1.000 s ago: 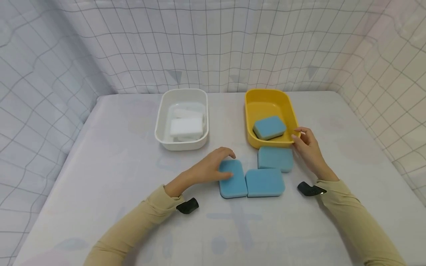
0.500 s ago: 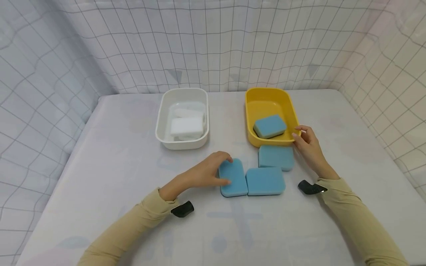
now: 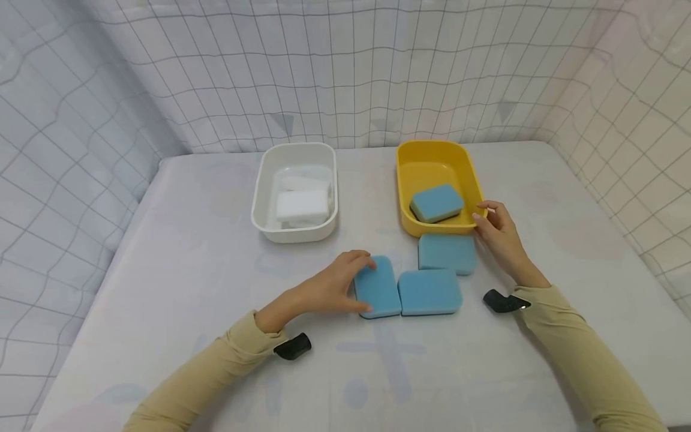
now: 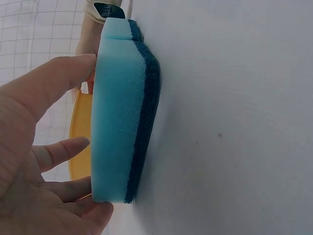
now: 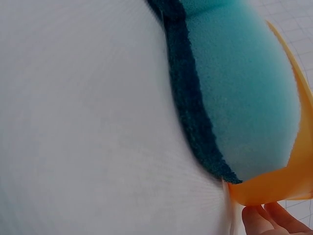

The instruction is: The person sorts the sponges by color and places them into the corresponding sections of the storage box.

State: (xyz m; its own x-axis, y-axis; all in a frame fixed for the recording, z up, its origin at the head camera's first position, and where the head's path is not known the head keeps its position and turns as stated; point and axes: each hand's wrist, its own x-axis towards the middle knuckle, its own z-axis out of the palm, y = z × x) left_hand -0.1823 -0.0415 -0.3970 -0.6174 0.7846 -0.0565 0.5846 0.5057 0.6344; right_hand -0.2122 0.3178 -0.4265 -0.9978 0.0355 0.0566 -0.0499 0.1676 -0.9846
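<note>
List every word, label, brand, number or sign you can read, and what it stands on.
None readable: blue sponges, yellow tub and white tub show no lettering.
Table cover: faint shapes, one like a cross, too blurred to read.
Checked curtain: faint triangles, no lettering.
Black device, top of left wrist view: pale marks, too small to read.

The left hand (image 4: 22, 166) comes in from the left, its thumb reaching the upper foam face of a pale-blue scouring sponge (image 4: 117, 117), one fingertip bent against the lower end. The sponge's dark-blue abrasive layer lies towards the white worktop (image 4: 220, 98), which bears a few specks. Above shows the end of a second sponge (image 4: 117, 29). Behind are a yellow container (image 4: 80, 127), partly hidden, the right hand (image 4: 88, 41), a black wrist device (image 4: 108, 10) and grid-patterned fabric (image 4: 39, 29).
</note>
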